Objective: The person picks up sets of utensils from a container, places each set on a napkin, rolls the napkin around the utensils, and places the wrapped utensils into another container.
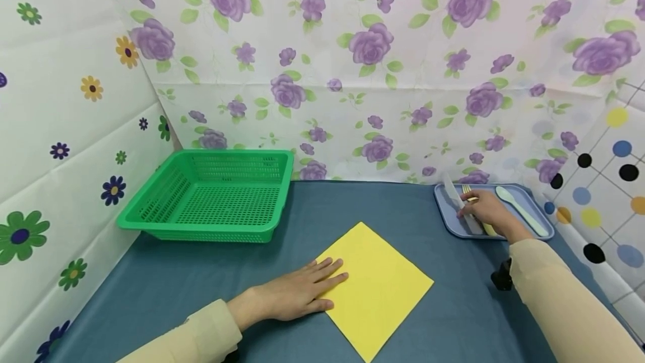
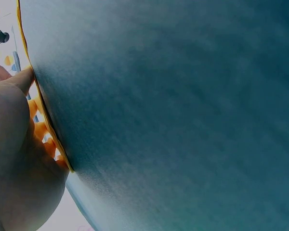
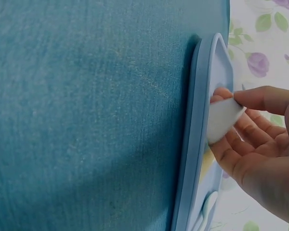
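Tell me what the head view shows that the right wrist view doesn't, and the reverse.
Only the head view: the green basket, the yellow sheet and the left hand resting on it.

Only the right wrist view: the palm side of the right hand.

Both: that hand holding the knife, the tray, the spoon, the table and the flowered wall.

The sheet [image 1: 378,290] lies between basket [image 1: 201,229], left, and tray [image 1: 530,199], right — before both.
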The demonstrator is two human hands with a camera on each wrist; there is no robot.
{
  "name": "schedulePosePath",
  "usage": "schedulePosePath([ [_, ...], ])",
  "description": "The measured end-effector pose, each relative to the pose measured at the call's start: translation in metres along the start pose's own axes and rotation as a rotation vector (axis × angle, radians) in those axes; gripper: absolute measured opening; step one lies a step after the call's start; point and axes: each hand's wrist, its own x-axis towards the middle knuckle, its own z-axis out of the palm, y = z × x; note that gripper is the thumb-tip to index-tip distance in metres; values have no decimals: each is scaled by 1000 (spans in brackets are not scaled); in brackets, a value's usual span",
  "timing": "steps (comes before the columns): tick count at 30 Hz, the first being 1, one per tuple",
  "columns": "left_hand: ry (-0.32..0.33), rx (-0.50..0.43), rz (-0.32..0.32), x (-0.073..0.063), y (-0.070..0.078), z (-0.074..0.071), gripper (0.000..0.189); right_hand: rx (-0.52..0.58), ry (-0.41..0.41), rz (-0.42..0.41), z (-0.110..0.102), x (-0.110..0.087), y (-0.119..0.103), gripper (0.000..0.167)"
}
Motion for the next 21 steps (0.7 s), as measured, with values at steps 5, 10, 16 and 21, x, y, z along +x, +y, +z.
schedulePosePath([
  [5, 3, 10, 0, 0, 0, 0, 63, 83, 17, 15, -1, 2, 1, 53],
  [10, 9, 20, 0, 0, 0, 0, 63, 178, 38, 19, -1, 2, -1, 51],
  [16, 8, 20, 2, 0, 0, 0, 62, 243, 29, 21, -1, 0, -2, 48],
  [21, 7, 22, 5, 0, 0, 1, 63, 266, 8, 36, -2, 0, -1, 48],
])
